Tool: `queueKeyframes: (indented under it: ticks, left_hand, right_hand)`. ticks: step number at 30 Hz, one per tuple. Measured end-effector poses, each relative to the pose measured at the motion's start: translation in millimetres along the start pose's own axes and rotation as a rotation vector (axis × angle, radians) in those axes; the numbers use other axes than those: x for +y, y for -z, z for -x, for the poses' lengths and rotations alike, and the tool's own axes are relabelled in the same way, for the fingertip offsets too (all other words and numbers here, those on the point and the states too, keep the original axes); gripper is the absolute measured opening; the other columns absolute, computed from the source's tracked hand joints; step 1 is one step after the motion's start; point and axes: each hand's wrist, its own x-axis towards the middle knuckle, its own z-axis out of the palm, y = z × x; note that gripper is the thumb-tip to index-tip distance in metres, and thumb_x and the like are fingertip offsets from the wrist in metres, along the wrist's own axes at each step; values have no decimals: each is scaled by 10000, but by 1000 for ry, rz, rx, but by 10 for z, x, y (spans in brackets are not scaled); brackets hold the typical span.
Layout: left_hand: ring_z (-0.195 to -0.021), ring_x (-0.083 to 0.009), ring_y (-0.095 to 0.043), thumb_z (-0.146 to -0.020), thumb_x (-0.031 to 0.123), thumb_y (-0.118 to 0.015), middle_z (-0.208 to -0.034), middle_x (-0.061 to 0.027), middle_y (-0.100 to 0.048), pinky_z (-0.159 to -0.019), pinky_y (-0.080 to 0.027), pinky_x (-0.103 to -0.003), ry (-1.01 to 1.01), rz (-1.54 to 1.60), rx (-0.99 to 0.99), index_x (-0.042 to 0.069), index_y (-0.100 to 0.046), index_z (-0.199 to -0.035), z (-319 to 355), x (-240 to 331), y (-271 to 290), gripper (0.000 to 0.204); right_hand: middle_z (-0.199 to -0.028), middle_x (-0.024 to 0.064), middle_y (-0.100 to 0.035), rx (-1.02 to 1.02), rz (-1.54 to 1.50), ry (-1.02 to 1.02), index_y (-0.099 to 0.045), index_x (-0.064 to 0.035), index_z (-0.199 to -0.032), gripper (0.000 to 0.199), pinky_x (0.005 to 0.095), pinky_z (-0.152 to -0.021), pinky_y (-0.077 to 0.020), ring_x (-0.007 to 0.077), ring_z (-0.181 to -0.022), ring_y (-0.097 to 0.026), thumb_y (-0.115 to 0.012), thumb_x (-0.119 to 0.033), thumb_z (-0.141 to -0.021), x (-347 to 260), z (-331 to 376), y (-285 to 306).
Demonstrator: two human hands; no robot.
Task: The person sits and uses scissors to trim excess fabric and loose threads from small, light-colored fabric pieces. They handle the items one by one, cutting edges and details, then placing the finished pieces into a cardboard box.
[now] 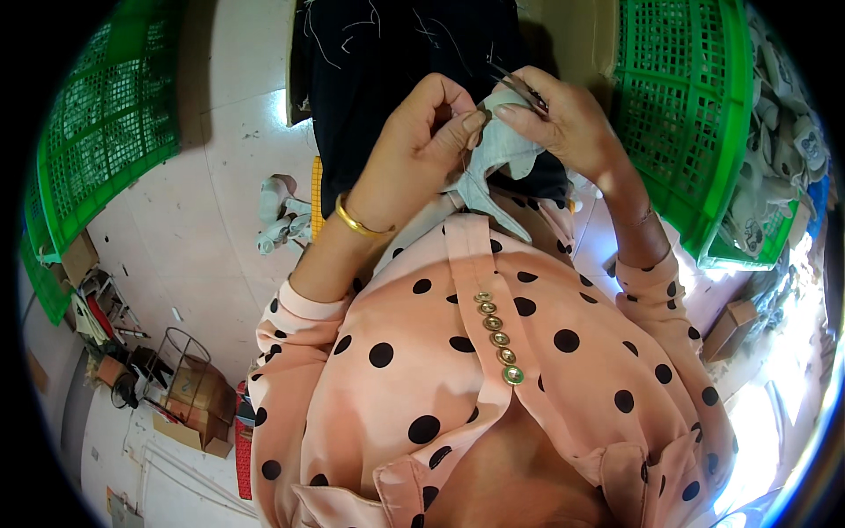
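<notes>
The right hand [572,123] grips a pale grey-white, curved piece of fabric [507,145], its thumb pressed flat on the upper part, while small dark metal scissors [530,94] sit tucked among the same fingers, tips pointing away from the body. The left hand [427,132], with a gold-coloured bangle [356,220] at its wrist, is closed in a pinch and appears to hold the fabric's left edge; whether a fine thread is also caught there, I cannot tell. The fabric is raised between both hands, its lower strip hanging toward the pink, black-dotted blouse [422,352].

The step in hand looks like close fingertip work along that edge, with the scissors kept ready rather than cutting. The next move seems to call for a steady fabric edge and fingertips well clear of the blades.

Beyond the hands, loose white threads [327,60] lie on black cloth trousers [361,106]. Green, lattice-sided plastic crates stand at left [114,114] and right [682,97], with a heap of pale grey pieces [755,198] beside the right one's rim.
</notes>
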Motion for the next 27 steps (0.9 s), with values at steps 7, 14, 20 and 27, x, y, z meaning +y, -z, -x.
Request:
queueKeyframes:
  ticks: [7,14,20,27]
  left_hand:
    - [-563,-33,-371,-956,143,-619,-639,66,-446,-543,-340,-197,142,-7,-153,38,-580,-1164,25,221,488,235]
    - [-589,-15,-443,-870,148,-723,-673,33,-587,-522,-375,-198,46,-730,-289,30,-710,-1039,5,304,388,206]
    - [-625,-45,-505,-922,182,-674,-825,21,-665,-565,-394,-183,133,-292,-131,55,-740,-915,-60,208,512,143]
    - [-678,-77,-521,-988,189,-565,-1074,-84,-664,-610,-416,-214,-57,393,-59,71,-586,-1028,-97,127,291,126]
  right_hand:
    - [-681,148,-590,42,-67,-50,-594,-6,-1026,424,319,-569,-462,214,-581,-559,-655,-407,-905,162,37,-31]
    - [-642,144,-540,49,-34,8,-577,2,-1000,411,321,-546,-439,195,-549,-479,-639,-397,-924,148,78,-32]
    - [-639,149,-536,48,-75,-16,-573,10,-1003,439,324,-542,-439,203,-547,-483,-639,-417,-922,134,96,-41]
    - [-659,153,-553,31,-77,-17,-574,11,-1023,433,322,-560,-452,204,-568,-508,-643,-404,-922,83,70,-51]
